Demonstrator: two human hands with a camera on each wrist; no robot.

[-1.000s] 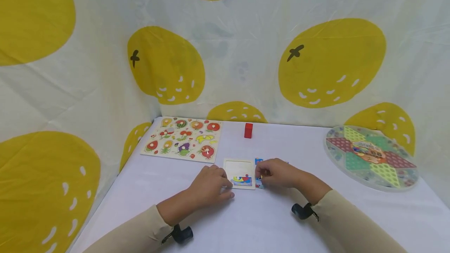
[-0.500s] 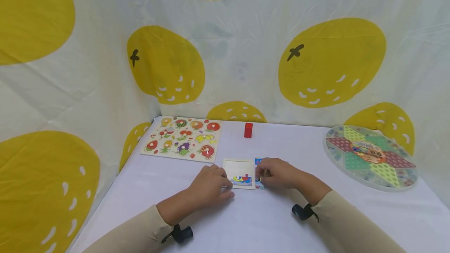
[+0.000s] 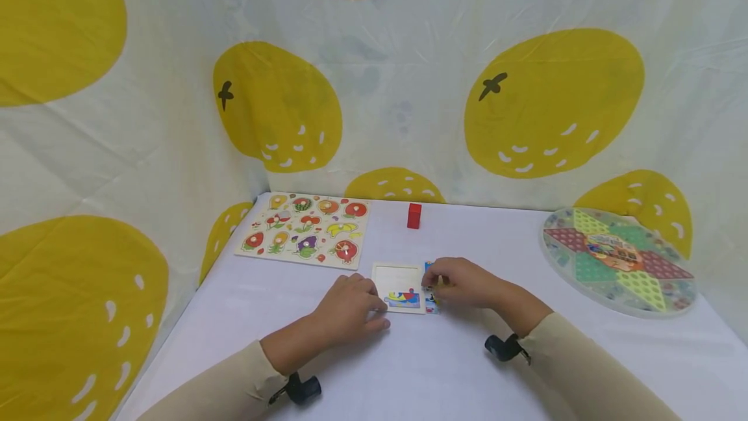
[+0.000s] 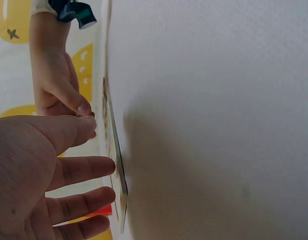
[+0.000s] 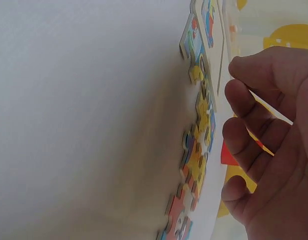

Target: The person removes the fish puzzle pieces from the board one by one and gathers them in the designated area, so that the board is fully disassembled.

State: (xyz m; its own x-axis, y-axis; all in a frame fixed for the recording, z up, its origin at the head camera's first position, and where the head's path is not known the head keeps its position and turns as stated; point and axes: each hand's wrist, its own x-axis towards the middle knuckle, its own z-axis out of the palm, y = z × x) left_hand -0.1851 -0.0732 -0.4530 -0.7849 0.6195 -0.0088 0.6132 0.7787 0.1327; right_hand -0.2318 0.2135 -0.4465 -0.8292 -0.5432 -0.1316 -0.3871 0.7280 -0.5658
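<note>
A small pale jigsaw tray (image 3: 397, 266) lies at the middle of the table, with colourful assembled pieces (image 3: 403, 299) along its near side. My left hand (image 3: 349, 307) rests at its left edge, fingers loosely extended; the left wrist view shows nothing gripped. Right of the tray lie loose jigsaw pieces (image 3: 431, 305), with more pieces (image 5: 196, 162) strung out in the right wrist view. Over them hovers my right hand (image 3: 464, 282), thumb and index fingertips close together, the other fingers loosely bent. No piece shows between them. The hand hides part of the pieces in the head view.
A fruit peg puzzle board (image 3: 304, 229) lies at the back left. A red block (image 3: 413, 216) stands at the back. To the right is a round Chinese checkers board (image 3: 616, 258). Patterned curtains hang behind and left of the table (image 3: 374, 369).
My right hand has risen slightly from the loose pieces and its fingertips have shifted a little towards the tray's right edge. My left hand stays in place.
</note>
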